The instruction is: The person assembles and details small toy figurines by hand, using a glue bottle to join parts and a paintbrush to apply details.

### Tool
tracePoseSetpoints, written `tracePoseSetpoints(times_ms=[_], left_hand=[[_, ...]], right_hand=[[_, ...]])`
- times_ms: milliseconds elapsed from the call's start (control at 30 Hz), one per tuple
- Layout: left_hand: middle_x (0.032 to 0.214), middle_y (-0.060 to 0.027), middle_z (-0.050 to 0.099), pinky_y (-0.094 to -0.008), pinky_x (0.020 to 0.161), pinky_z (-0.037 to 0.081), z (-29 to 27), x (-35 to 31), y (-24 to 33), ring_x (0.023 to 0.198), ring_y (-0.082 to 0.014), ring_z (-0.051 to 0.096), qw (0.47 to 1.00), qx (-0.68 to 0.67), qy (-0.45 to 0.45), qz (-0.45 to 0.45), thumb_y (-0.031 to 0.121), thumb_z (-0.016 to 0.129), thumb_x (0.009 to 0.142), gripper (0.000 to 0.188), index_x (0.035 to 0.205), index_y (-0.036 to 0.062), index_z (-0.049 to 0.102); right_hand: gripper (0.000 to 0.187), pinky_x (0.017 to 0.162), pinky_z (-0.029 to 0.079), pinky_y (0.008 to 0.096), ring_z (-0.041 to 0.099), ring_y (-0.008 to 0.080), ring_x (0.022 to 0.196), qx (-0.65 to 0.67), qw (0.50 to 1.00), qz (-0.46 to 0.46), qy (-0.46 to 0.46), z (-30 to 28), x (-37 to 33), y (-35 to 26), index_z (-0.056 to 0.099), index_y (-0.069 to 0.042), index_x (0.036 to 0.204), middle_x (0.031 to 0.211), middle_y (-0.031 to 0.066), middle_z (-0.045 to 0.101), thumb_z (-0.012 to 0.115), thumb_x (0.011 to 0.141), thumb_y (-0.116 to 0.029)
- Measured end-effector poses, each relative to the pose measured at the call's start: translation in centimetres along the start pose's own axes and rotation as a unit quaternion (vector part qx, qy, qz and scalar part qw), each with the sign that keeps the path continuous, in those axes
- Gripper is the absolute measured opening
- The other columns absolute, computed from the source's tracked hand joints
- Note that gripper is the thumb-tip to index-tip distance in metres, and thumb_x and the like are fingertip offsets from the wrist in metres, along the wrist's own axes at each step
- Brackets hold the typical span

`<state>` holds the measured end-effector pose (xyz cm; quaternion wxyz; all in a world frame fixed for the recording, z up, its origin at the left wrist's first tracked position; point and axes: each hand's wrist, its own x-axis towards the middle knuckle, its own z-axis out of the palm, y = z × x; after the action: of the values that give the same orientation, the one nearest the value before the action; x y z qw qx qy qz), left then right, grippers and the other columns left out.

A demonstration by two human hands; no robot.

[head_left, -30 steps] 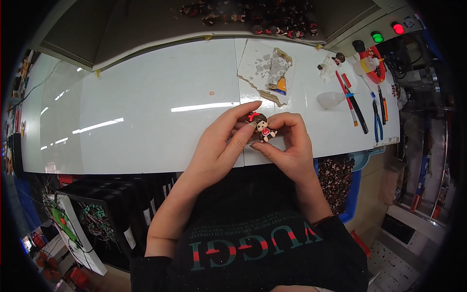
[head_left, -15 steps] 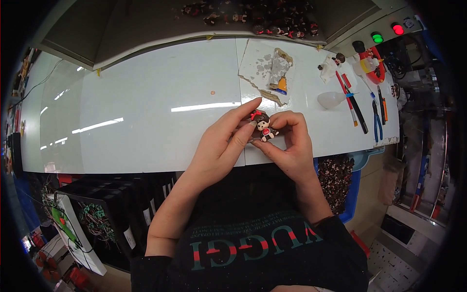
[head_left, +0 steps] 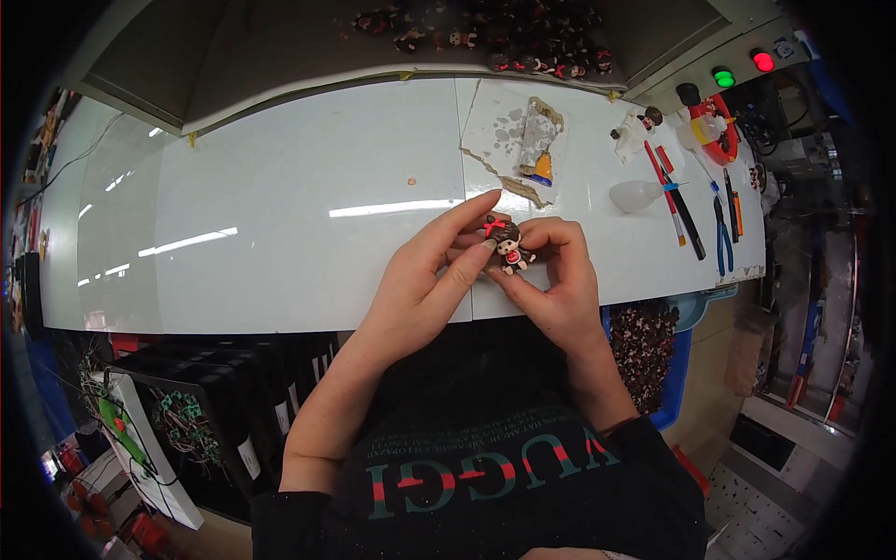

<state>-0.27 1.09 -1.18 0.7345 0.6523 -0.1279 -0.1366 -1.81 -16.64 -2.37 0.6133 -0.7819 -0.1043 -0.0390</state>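
Note:
Between my two hands, just above the near edge of the white table [head_left: 261, 271], is a small doll figurine [head_left: 510, 247] with dark brown hair, a red bow and a red patch on its front. My left hand [head_left: 439, 266] grips its head from the left, thumb in front and forefinger stretched out behind. My right hand [head_left: 555, 275] pinches its body from the right, between thumb and bent fingers. The figurine faces up toward me, slightly tilted. Its back is hidden by my fingers.
Beyond my hands lies a stained board with a glue tube [head_left: 539, 140]. Rightward are a white squeeze bottle [head_left: 637, 195], brushes [head_left: 674, 201], blue-handled pliers [head_left: 721, 233] and a red dish [head_left: 726, 140]. Many figurines fill the back shelf [head_left: 551, 42] and a blue bin [head_left: 665, 392] below.
The figurine has turned slightly in my fingers, its head tipping a little to the right. Both hands keep their hold and have barely moved.

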Motion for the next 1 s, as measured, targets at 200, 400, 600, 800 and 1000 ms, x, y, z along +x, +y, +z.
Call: tracePoseSetpoints(times_ms=[200, 400, 600, 800, 1000], left_hand=[[0.120, -0.0120, 0.057, -0.0284, 0.090, 0.046, -0.3, -0.2, -0.3, 0.105, -0.0160, 0.058, 1.000, -0.016, 0.003, 0.007, 0.011, 0.048, 0.097, 0.038, 0.134, 0.0007, 0.046], [0.118, -0.0119, 0.057, -0.0283, 0.088, 0.048, -0.8, -0.2, -0.1, 0.104, -0.0169, 0.059, 1.000, 0.014, 0.009, 0.014, 0.010, 0.045, 0.098, 0.032, 0.128, 0.0003, 0.052], [0.114, -0.0118, 0.057, -0.0282, 0.085, 0.051, -1.2, -0.6, 0.1, 0.099, -0.0169, 0.060, 1.000, -0.007, 0.013, -0.009, 0.010, 0.043, 0.099, 0.030, 0.126, -0.0003, 0.053], [0.111, -0.0116, 0.057, -0.0283, 0.083, 0.052, -1.1, -1.0, 0.0, 0.096, -0.0162, 0.062, 0.999, -0.017, 0.026, -0.024, 0.009, 0.043, 0.099, 0.030, 0.127, 0.0001, 0.053], [0.108, -0.0132, 0.060, -0.0293, 0.084, 0.050, -0.8, -0.8, -0.3, 0.095, -0.0189, 0.062, 0.999, 0.034, 0.007, 0.007, 0.007, 0.041, 0.099, 0.032, 0.128, 0.0012, 0.052]], right_hand=[[0.037, 0.082, 0.051, 0.0293, 0.061, 0.0155, 0.091, -0.011, 1.000, -0.003, 0.003, 0.4, -0.2, 0.2, 0.048, -0.002, 0.105, 0.101, 0.0087, 0.060, 0.074, 0.080, -0.006], [0.038, 0.083, 0.051, 0.0308, 0.063, 0.0172, 0.093, -0.014, 1.000, -0.001, 0.002, 0.6, -0.3, 0.6, 0.047, -0.001, 0.107, 0.102, 0.0104, 0.061, 0.073, 0.081, -0.006], [0.042, 0.084, 0.052, 0.0313, 0.063, 0.0181, 0.093, -0.009, 1.000, 0.011, -0.015, 1.0, -0.5, 0.2, 0.047, 0.000, 0.108, 0.102, 0.0103, 0.061, 0.075, 0.079, -0.007], [0.043, 0.082, 0.052, 0.0299, 0.064, 0.0165, 0.092, -0.007, 1.000, 0.007, -0.018, 1.3, -0.6, 0.1, 0.049, -0.001, 0.106, 0.099, 0.0084, 0.061, 0.079, 0.076, -0.011], [0.043, 0.080, 0.052, 0.0282, 0.064, 0.0155, 0.089, 0.001, 1.000, 0.000, -0.003, 1.2, -0.8, 0.1, 0.051, -0.002, 0.102, 0.096, 0.0068, 0.061, 0.081, 0.073, -0.013]])
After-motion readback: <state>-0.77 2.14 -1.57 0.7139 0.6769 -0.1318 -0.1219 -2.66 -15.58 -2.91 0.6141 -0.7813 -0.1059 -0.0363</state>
